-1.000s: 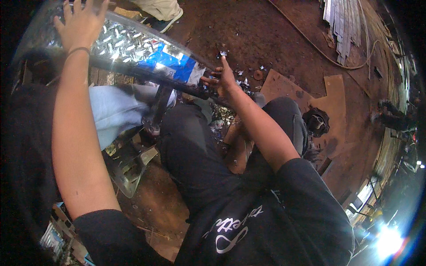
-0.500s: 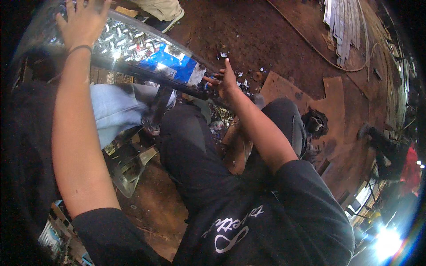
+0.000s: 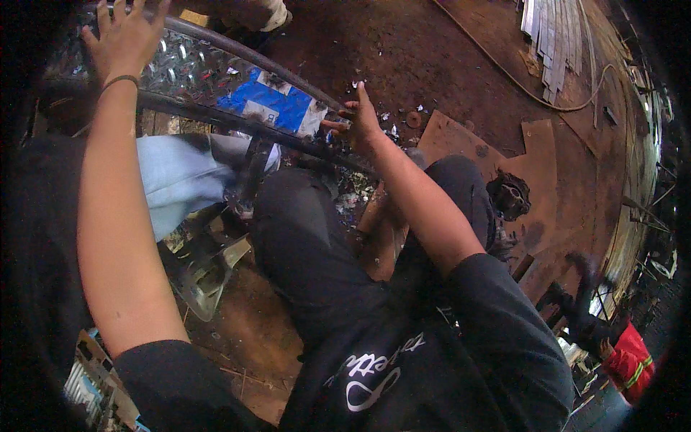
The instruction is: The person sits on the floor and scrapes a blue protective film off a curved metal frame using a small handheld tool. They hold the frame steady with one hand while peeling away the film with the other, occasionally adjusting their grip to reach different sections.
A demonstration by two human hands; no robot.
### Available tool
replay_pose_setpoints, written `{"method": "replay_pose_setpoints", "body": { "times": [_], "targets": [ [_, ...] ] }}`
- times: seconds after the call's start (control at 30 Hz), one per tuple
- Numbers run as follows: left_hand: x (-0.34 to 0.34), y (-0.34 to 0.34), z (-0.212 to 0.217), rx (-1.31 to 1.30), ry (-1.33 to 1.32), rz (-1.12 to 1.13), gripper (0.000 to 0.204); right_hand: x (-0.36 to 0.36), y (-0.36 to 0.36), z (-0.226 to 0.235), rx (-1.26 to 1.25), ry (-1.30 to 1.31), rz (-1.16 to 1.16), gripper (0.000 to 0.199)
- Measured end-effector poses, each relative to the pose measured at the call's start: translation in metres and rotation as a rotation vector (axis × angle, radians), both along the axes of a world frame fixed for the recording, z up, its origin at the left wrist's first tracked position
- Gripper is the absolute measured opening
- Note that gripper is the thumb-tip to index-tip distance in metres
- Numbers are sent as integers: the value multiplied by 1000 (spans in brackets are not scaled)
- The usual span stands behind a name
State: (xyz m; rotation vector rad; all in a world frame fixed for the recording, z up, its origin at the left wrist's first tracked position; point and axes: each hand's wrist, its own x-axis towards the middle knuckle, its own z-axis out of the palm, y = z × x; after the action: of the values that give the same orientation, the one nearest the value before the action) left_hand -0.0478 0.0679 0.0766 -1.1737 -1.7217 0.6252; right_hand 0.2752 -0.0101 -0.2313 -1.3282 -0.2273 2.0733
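A long dark metal frame (image 3: 205, 108) with a patterned tread plate (image 3: 188, 61) set in it lies across the upper left. Blue sheet (image 3: 248, 97) with white pieces covers the plate's right end. My left hand (image 3: 128, 37), a dark band at its wrist, rests with fingers spread on the tread plate and reaches the frame's far rail. At the frame's right end, my right hand (image 3: 360, 122) has its thumb up and its fingers stretched toward the corner. Nothing shows in either hand; whether the right fingertips touch the frame is unclear.
Light-blue denim (image 3: 180, 173) shows beneath the frame. Brown flat sheets (image 3: 497, 144) lie on the dirt floor at right, with a dark bundle (image 3: 509, 194) on them. A hose (image 3: 497, 68) curves past metal strips (image 3: 551, 43). A person in red (image 3: 628, 363) is at lower right.
Both hands have shifted slightly left in view, along with the frame. Glare on the tread plate has faded, and the bright light at lower right is gone. The person in red appears lower.
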Motion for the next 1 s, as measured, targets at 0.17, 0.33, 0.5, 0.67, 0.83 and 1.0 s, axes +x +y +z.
{"method": "replay_pose_setpoints", "body": {
  "times": [0.17,0.33,0.5,0.67,0.83,1.0],
  "targets": [
    [11,2,1,-25,-31,22,68,10,12,-14,-19,-27,-32,93],
    [4,-3,1,-23,0,-33,66,1,1,-15,14,-49,8,107],
    [3,-2,0,-13,-23,-43,65,-1,-3,-18,7,-69,-45,109],
    [12,-2,2,-28,-5,-25,64,1,-1,-24,65,-65,-71,102],
    [6,-2,0,-14,15,-41,63,-5,-1,-18,38,-85,-49,97],
    [2,0,-2,-22,-13,-42,63,-5,1,-19,63,-36,-26,101]
  ]
}}
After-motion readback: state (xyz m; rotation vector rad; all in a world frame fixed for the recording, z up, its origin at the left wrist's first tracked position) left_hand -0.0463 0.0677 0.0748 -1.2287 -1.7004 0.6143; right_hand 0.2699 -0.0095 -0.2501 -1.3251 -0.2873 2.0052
